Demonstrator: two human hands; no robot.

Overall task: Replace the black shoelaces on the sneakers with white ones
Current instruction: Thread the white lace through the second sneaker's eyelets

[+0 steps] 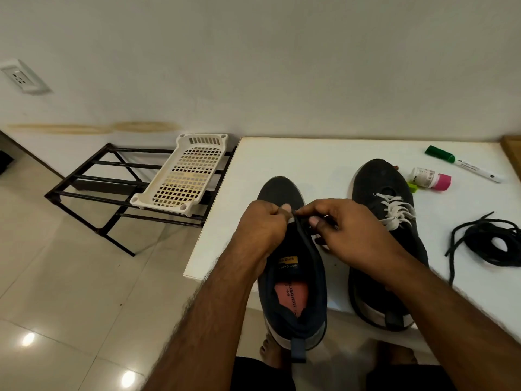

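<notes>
Sneaker in dark knit fabric [293,277], heel overhanging the white table's [310,156] near edge, long axis running straight away from the person. Both hands pinch closed at its lowest eyelets: left hand [262,224] on a white lace end [290,219], right hand [338,230] equally near; what it grips is hidden.
</notes>
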